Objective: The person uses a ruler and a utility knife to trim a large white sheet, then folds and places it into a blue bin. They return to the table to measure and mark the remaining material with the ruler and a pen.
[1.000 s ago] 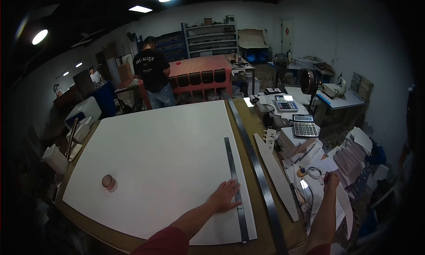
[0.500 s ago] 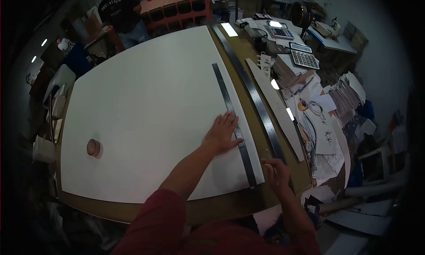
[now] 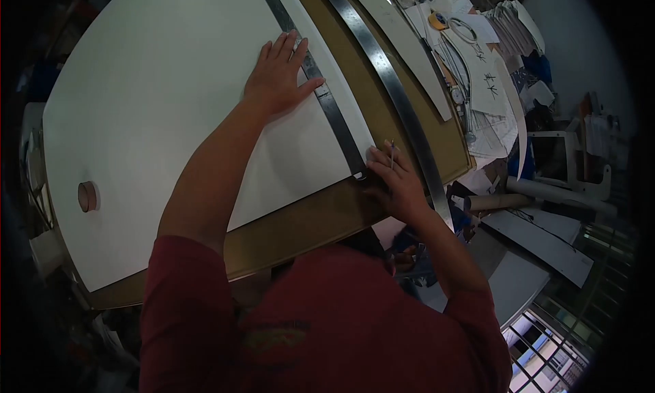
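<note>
A large white sheet (image 3: 170,99) covers most of the brown table. Along its right edge lies a dark steel ruler (image 3: 336,123). My left hand (image 3: 276,79) is spread flat on the sheet, with its fingertips and thumb pressing on the ruler. At the ruler's near end, my right hand (image 3: 402,188) rests by the sheet's corner. Between its fingers it pinches a thin, pointed metal tool (image 3: 393,155), whose exact kind is too small to tell.
A longer steel ruler (image 3: 382,69) and a grey curved template (image 3: 409,52) lie to the right. A small round pinkish object (image 3: 86,196) stands on the sheet at left. Marked paper patterns (image 3: 488,79) and a yellow tape measure (image 3: 437,20) are at upper right.
The view has tilted down toward my body. My right hand has moved to the sheet's near corner, beside the ruler's end. My left hand stays on the ruler.
</note>
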Available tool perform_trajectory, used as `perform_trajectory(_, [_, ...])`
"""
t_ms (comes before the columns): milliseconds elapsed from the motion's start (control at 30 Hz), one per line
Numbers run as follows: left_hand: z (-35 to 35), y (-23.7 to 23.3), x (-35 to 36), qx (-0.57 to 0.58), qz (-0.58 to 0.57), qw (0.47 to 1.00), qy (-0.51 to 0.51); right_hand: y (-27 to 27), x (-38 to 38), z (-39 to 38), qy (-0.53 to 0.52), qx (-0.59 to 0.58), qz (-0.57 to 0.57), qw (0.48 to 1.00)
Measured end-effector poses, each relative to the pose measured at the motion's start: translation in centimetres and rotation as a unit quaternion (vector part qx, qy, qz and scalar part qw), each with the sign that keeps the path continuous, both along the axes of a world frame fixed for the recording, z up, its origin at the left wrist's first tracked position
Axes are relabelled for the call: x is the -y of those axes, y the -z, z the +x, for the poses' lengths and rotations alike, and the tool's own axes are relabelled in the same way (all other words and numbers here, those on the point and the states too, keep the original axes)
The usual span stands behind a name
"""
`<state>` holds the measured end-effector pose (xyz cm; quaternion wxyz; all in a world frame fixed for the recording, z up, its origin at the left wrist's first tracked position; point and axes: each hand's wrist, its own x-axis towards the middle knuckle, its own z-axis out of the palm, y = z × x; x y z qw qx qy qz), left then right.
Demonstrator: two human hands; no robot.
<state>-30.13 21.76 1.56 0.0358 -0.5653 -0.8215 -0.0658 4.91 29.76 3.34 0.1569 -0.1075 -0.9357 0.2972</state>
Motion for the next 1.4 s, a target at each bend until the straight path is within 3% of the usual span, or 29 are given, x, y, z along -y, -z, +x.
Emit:
perform_trajectory(267, [0.0, 0.1, 0.0, -0.006, -0.023, 1.0, -0.01, 0.3, -0.9, -1.3, -0.04, -0.007, 0.056, 0.998])
perform_trajectory(1400, [0.5, -2.2, 0.4, 0.066, -0.023, 0.998, 0.003, 1.1, -1.2, -1.4, -0.068, -0.023, 0.048, 0.996])
